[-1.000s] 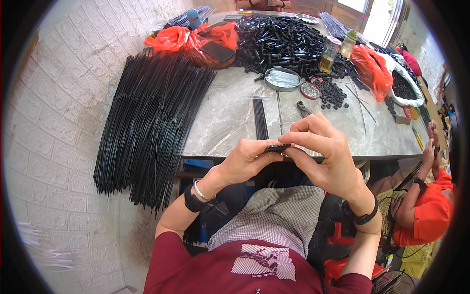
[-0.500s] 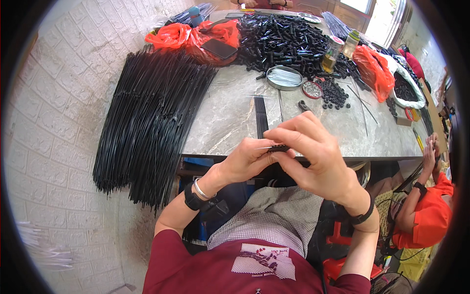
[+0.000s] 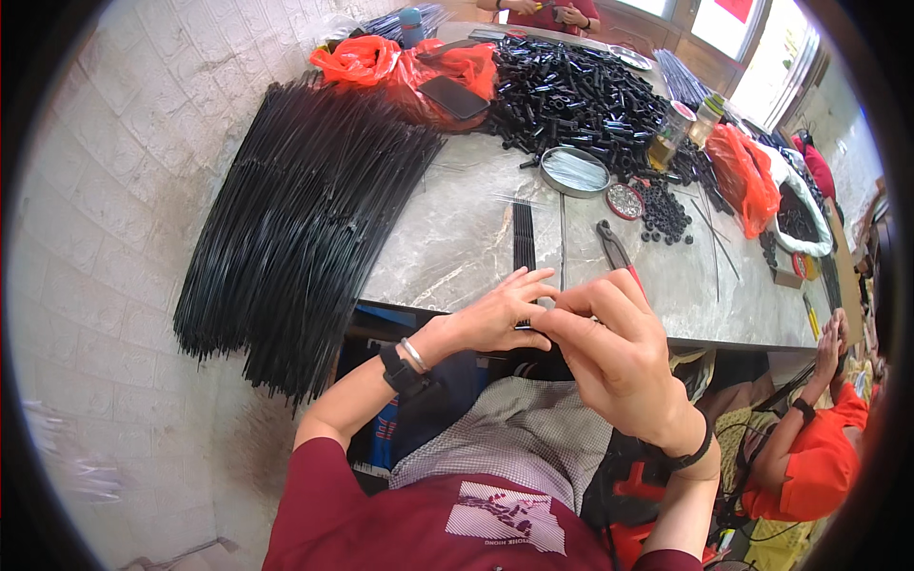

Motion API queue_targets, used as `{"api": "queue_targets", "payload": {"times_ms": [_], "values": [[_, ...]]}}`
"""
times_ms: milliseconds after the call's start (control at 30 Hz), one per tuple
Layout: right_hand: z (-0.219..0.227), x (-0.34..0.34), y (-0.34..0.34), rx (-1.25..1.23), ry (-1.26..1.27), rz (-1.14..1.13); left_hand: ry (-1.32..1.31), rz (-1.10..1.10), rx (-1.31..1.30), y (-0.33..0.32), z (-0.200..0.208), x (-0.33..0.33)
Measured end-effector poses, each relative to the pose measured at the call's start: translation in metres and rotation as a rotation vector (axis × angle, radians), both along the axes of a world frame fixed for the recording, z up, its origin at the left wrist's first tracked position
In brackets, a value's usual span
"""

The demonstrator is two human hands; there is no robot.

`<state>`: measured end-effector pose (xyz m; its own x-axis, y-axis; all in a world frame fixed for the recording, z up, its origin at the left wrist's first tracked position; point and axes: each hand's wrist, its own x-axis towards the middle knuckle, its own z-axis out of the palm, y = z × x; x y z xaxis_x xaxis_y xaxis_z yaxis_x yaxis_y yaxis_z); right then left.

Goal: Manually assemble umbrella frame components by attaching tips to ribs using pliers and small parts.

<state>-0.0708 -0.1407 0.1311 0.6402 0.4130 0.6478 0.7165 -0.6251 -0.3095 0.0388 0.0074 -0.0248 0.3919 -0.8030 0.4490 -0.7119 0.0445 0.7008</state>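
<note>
My left hand (image 3: 495,312) is at the table's front edge, over the near ends of a row of thin black rods (image 3: 524,233). Its fingers are stretched out and the thumb is apart, with dark rod ends showing between them. Beside it, my right hand (image 3: 619,357) is closed in a pinch, and what it holds, if anything, is too small to make out. Fine metal pins (image 3: 519,200) lie across the rods' far ends. Just beyond my right hand are pliers (image 3: 614,249) with red handles, partly covered by that hand.
A big stack of black rods (image 3: 295,228) overhangs the table's left side. Farther back lie a heap of black tubes (image 3: 581,95), a round tin of pins (image 3: 574,173), a small dish (image 3: 625,201), black rings (image 3: 664,211) and red bags (image 3: 747,176). Another person (image 3: 809,447) sits at right.
My hands have come apart. The left hand's pinch on the rod ends has loosened and its fingers have straightened; the right hand has moved slightly down and right. More of the pliers shows.
</note>
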Motion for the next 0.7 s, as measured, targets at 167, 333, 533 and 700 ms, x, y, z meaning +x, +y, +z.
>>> {"api": "queue_targets", "payload": {"times_ms": [167, 333, 533, 700], "values": [[0.002, -0.003, -0.003, -0.045, 0.017, 0.001, -0.279, -0.035, 0.146, -0.001, -0.018, 0.005], [0.012, -0.015, 0.0, -0.111, -0.015, -0.139, -0.328, -0.039, 0.245, 0.001, -0.027, 0.002], [-0.023, -0.026, -0.07, 0.625, 0.298, -0.299, -0.565, -0.059, 0.294, -0.001, -0.014, -0.012], [-0.086, -0.007, -0.088, 0.069, 0.592, -0.269, -0.593, -0.033, 0.194, 0.004, 0.022, -0.04]]}}
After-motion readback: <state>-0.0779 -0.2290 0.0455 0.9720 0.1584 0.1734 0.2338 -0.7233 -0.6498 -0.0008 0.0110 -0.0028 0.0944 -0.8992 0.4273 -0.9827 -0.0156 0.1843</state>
